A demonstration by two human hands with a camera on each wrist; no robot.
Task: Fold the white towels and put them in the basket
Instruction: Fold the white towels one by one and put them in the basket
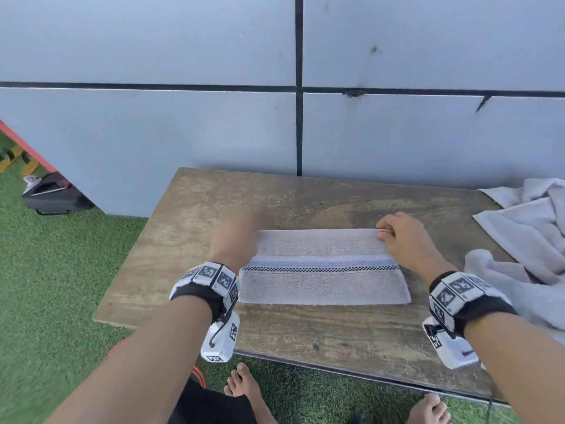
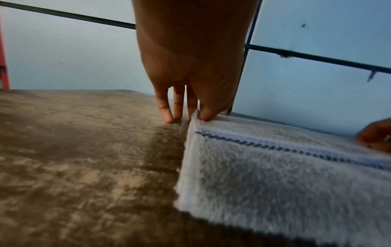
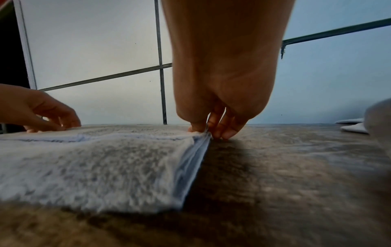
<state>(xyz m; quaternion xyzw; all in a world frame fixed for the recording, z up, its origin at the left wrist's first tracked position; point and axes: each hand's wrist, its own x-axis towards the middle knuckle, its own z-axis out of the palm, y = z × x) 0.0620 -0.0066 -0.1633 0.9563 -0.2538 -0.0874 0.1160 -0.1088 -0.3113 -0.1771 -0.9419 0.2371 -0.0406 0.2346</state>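
White towel lies flat in the middle of the wooden worktop, and the left hand and right hand each pinch a far corner, so pull both corners toward you together to fold it evenly

White towel with blue band and black checked stripe, brown wooden table, green turf
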